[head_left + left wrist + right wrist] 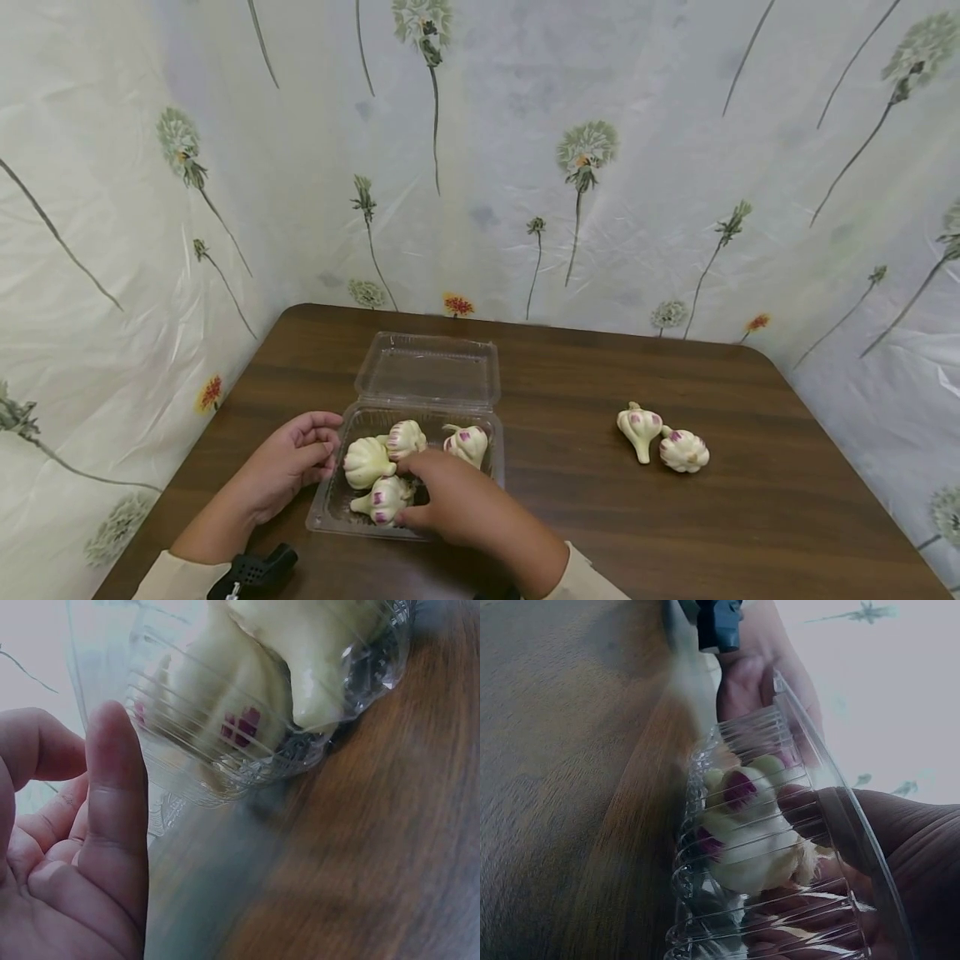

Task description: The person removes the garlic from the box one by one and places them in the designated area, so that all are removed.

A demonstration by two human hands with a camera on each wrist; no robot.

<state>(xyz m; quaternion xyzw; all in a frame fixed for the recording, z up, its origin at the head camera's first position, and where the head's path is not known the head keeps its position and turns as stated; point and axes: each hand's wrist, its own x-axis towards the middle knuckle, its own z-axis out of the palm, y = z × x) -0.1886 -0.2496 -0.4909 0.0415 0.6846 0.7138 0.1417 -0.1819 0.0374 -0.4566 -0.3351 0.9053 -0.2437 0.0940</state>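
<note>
A clear plastic clamshell box (405, 533) lies with its lid folded back on the table, several garlic bulbs inside it. Reaching over its front, my right hand (457, 500) grips the front garlic bulb (386, 500), thumb on one side and fingers on the other. That bulb, white with purple patches, shows through the ribbed wall in the right wrist view. My left hand (296, 458) is beside the box's left wall, fingers loosely bent near the rim and holding nothing. Beside it in the box are a pale garlic bulb (367, 462) and another garlic bulb (405, 437); one more garlic bulb (467, 444) sits at the right.
Two garlic bulbs, one upright-looking bulb (640, 429) and one rounder bulb (684, 452), lie together on the right of the brown wooden table (570, 500). The open lid (429, 367) extends behind the box. A flower-patterned sheet (487, 167) hangs behind the table.
</note>
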